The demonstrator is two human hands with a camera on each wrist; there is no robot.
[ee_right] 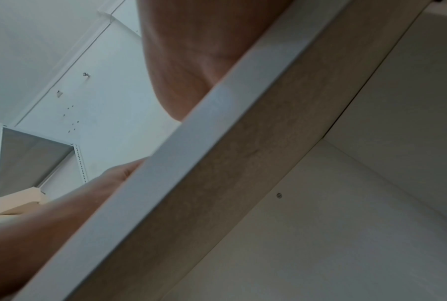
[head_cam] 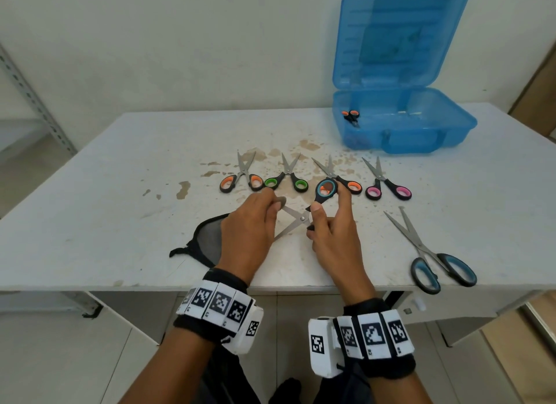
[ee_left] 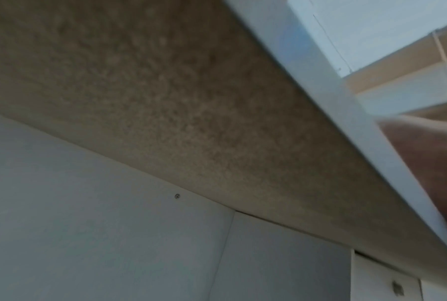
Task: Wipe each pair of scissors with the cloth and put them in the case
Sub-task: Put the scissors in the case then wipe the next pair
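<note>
Head view: blue-handled scissors (head_cam: 304, 215) are held spread open at frame centre, the handle grasped by the right hand (head_cam: 332, 238), a blade pinched with the dark cloth (head_cam: 207, 241) by the left hand (head_cam: 246, 235). Five more pairs are laid around on the white table (head_cam: 120, 193). At upper right, the open blue case (head_cam: 403, 123) is seen.

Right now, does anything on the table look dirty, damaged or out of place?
Yes. Brown, rust-like stains spatter the white table around the row of small scissors. The dark cloth lies crumpled under the left hand. The blue case looks intact.
</note>
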